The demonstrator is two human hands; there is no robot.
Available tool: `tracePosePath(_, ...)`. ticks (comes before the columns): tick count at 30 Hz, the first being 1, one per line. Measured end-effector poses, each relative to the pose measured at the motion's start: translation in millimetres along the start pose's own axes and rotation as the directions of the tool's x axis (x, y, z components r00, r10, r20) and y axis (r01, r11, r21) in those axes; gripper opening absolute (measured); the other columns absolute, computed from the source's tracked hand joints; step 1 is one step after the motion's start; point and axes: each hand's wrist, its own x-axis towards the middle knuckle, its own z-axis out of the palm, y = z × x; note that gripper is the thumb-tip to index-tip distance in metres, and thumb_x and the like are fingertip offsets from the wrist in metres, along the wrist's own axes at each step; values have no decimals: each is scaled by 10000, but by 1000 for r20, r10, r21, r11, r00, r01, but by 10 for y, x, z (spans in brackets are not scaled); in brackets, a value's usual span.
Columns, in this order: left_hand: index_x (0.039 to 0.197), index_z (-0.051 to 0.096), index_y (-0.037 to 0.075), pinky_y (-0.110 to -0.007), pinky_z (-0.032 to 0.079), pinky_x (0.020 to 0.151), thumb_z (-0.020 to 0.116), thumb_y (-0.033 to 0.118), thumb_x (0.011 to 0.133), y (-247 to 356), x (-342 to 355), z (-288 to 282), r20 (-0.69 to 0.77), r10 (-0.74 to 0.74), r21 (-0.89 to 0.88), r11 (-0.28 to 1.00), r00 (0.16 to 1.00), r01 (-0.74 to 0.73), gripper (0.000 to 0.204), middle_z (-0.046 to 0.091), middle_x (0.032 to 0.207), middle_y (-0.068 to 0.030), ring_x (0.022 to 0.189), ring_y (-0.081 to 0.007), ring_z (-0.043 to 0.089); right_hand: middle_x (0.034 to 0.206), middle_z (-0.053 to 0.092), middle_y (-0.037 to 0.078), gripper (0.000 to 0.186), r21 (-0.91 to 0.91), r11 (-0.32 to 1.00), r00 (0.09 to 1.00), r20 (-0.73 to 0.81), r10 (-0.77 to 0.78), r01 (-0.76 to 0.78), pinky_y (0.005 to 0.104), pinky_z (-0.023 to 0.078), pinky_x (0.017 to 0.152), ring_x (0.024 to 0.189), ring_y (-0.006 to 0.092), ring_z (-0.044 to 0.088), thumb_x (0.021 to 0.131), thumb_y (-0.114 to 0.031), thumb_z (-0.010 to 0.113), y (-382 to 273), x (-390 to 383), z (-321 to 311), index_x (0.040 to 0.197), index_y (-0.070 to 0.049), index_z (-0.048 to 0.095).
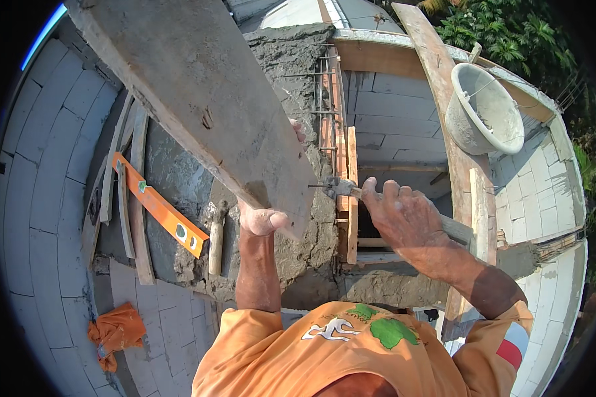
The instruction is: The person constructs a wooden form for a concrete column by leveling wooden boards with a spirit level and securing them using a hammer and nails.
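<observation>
A wide, cement-stained wooden board point(198, 86) slants from the upper left down to the middle. My left hand point(261, 220) grips it near its lower end, with the thumb along the underside edge. A few fingertips point(298, 130) show past its right edge; whose they are I cannot tell. Closed round a wooden handle, my right hand point(404, 215) holds a hammer point(458, 230). The mortar-caked hammer head is beside the board's lower right edge, where a thin metal point shows. Left of my left wrist, a wooden-handled tool point(216, 248) lies on rough mortar, its end caked.
An orange spirit level point(162, 208) rests beside narrow wood strips point(139, 192) on the left. Steel bars point(326, 99) stick out along the wet concrete point(285, 56). At right, a grey bucket point(460, 126) sits on a long plank point(437, 73). An orange cloth point(116, 332) lies lower left.
</observation>
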Motion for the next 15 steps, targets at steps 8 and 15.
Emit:
tracePosePath(8,1354,406,-42,-438,507,864,780,372,497,99,165,72,-79,-384,-192,911,920,364,1022,573,1135,-221,1031,-311,593,750,535,47,442,-180,983,999,-49,17,-26,289,498,546,630,153,577,783,-116,644,126,-13,25,1204,-19,550)
tracePosePath(15,1359,396,-51,-405,533,816,759,403,501,-41,168,9,42,-283,-111,952,958,286,1036,565,1145,-241,1041,-312,592,757,557,74,440,319,948,938,323,-126,18,304,521,568,666,192,639,792,-110,645,248,16,-118,1212,-23,546)
